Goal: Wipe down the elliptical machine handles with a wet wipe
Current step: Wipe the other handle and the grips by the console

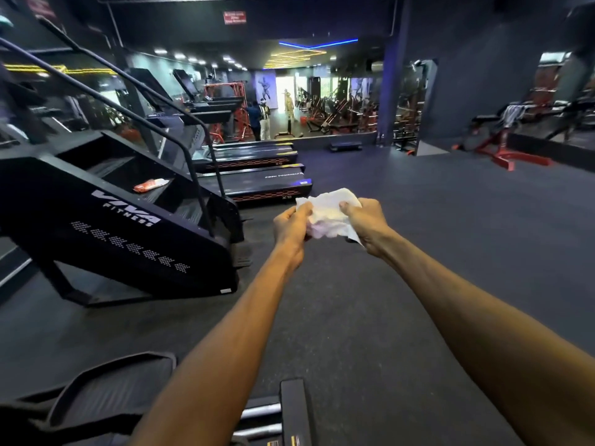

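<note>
Left hand (291, 225), right hand (365, 220) grip crumpled wet wipe (328, 214) between them, stretched left-right.

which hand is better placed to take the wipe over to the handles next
Hard to call. Both hands grip the wipe out front, the left hand and the right hand level with each other. No handle is clearly in view, so neither hand is visibly nearer. Either could carry it once the other lets go.
</note>
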Demonstrator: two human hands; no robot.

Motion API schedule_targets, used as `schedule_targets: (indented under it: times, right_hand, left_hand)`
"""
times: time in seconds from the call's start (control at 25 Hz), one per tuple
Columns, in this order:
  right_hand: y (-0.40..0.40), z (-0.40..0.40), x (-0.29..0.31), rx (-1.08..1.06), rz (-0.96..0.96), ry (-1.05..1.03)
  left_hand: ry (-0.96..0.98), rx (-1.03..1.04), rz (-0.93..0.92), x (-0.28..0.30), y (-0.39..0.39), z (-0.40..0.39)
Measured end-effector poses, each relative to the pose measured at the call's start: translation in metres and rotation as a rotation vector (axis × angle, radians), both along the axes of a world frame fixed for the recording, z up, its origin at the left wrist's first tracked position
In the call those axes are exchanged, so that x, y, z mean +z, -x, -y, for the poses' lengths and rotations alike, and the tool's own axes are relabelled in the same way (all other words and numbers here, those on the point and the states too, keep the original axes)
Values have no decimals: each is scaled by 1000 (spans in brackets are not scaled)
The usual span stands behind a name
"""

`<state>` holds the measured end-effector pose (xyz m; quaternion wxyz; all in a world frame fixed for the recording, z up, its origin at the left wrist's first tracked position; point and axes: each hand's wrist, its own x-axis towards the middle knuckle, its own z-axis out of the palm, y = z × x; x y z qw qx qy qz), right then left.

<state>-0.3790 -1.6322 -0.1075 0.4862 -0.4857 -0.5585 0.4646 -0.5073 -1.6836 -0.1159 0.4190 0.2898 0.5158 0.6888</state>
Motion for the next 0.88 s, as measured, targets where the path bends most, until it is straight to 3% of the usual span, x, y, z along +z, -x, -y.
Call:
schedule_targets:
  times: [0.08,0.2,0.44,0.6,0.76,0.88]
  right_hand:
    - [-2,-28,-2,32,43,-21]
    - [6,-72,-1,105,135,-58]
    - [49,-189,12,296,16,-94]
    - [99,-268,19,347,-115,-31]
    - [151,-334,26,439,-179,83]
    - [192,-368,30,764,-168,227]
  left_hand:
    - [-21,3,123,8,-5,-31]
    - [-47,26,131,11,3,-81]
    - [-33,4,-219,13,49,-187]
    - [110,17,-308,21,106,-244]
    - [48,239,-191,34,147,-278]
    - [15,345,-197,40,182,-302]
